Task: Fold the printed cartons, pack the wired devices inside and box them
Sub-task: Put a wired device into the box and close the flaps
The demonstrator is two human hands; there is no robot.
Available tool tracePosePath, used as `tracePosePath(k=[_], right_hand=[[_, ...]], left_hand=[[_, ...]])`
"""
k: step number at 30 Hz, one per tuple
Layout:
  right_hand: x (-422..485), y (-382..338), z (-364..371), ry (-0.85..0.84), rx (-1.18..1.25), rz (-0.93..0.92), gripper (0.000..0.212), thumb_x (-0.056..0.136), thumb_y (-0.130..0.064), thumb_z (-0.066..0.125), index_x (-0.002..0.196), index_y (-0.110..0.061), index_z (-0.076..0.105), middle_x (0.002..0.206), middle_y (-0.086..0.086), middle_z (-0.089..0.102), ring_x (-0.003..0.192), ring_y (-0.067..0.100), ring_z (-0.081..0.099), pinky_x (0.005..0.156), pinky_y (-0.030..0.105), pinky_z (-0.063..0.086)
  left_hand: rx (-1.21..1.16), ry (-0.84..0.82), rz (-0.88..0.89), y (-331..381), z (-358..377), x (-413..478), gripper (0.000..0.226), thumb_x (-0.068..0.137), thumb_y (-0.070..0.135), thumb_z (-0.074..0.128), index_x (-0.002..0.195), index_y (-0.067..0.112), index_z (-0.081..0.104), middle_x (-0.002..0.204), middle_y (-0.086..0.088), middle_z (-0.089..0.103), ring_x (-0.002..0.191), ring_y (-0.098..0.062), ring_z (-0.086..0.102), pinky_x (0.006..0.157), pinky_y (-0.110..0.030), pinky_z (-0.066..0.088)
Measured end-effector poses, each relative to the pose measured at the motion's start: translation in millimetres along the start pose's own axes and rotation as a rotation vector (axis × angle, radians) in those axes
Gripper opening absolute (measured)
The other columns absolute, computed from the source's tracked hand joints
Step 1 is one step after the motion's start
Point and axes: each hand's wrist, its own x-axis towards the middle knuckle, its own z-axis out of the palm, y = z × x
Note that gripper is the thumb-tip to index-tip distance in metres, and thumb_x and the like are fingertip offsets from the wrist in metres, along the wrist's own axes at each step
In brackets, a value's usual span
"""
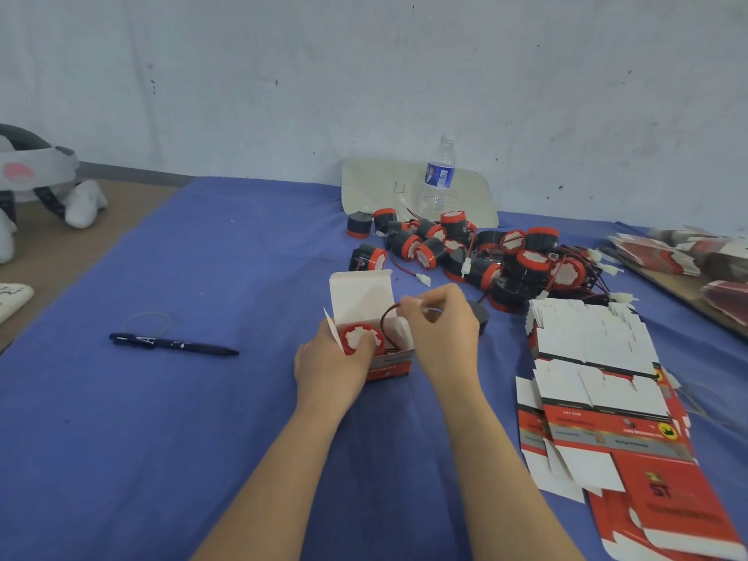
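Note:
A small red printed carton (390, 364) stands open on the blue cloth, its white lid flap (360, 295) raised. Inside sits a round black and red wired device (362, 338). My left hand (330, 364) grips the carton's left side, with the thumb on the device's top. My right hand (443, 330) pinches the device's red and black wire (386, 317) above the carton opening. A heap of loose wired devices (477, 257) lies behind. Flat unfolded cartons (599, 394) are stacked at the right.
A dark pen (174, 344) and a thin wire loop (147, 321) lie at the left on the blue cloth (202, 439). A water bottle (439, 176) stands on a pale board (376, 188) by the wall. More flat cartons (680, 253) lie far right. A white headset (36, 172) rests far left.

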Motion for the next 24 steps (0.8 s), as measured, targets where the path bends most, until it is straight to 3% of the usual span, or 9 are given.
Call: tracePosePath(k=[4,6,12,16,19,24], right_hand=[[-5.7,-0.3,1.9,-0.098,-0.444,-0.151,0.018,0.090,-0.016,0.059,0.077,-0.013,0.047,0.068,-0.001,0.049,0.072,0.020,0.048,0.059,0.032,0.042],[-6.1,-3.9,1.5,-0.081,-0.564,-0.186,0.012,0.090,-0.012,0.054,0.079,-0.012,0.049,0.070,-0.001,0.046,0.079,0.024,0.047,0.063,0.037,0.042],[-8.2,-10.1,0.7,-0.122,-0.659,-0.169,0.013,0.093,-0.015,0.051,0.084,-0.007,0.055,0.086,0.005,0.057,0.083,0.023,0.049,0.062,0.029,0.035],[-9.0,-15.1,-9.2,-0.296,-0.661,-0.170,0.026,0.091,-0.030,0.057,0.084,-0.009,0.070,0.081,0.005,0.067,0.075,0.020,0.059,0.062,0.033,0.048],[-11.0,-18.4,-16.0,-0.355,-0.621,-0.183,0.027,0.087,-0.041,0.062,0.086,-0.016,0.072,0.081,-0.004,0.065,0.075,0.011,0.058,0.065,0.027,0.050],[-11.3,-17.0,-16.5,-0.395,-0.639,-0.184,0.018,0.087,-0.036,0.065,0.093,-0.019,0.067,0.092,-0.006,0.057,0.086,0.012,0.055,0.076,0.028,0.048]], left_hand=[[0.000,0.009,0.013,0.1,-0.3,-1.4,0.028,0.091,0.035,0.056,0.113,0.018,0.056,0.109,0.000,0.066,0.108,-0.027,0.057,0.095,-0.045,0.046],[-0.006,0.017,0.024,0.1,0.0,-2.1,0.027,0.091,0.035,0.056,0.112,0.018,0.056,0.109,0.000,0.066,0.107,-0.026,0.058,0.095,-0.045,0.046],[0.048,0.068,0.044,0.0,2.7,-4.7,0.018,0.090,0.038,0.057,0.098,0.023,0.052,0.102,-0.001,0.068,0.101,-0.027,0.060,0.091,-0.043,0.047],[0.072,0.078,0.039,-0.1,3.7,-4.0,0.017,0.091,0.040,0.054,0.096,0.025,0.048,0.102,-0.002,0.067,0.100,-0.027,0.060,0.089,-0.043,0.048],[0.097,0.068,0.044,-0.7,4.0,-3.5,0.022,0.091,0.043,0.053,0.099,0.022,0.051,0.104,-0.001,0.066,0.101,-0.026,0.059,0.089,-0.044,0.048],[0.127,0.070,0.034,-0.9,4.2,-1.3,0.027,0.093,0.039,0.050,0.102,0.014,0.055,0.102,-0.005,0.067,0.099,-0.029,0.058,0.089,-0.043,0.047]])
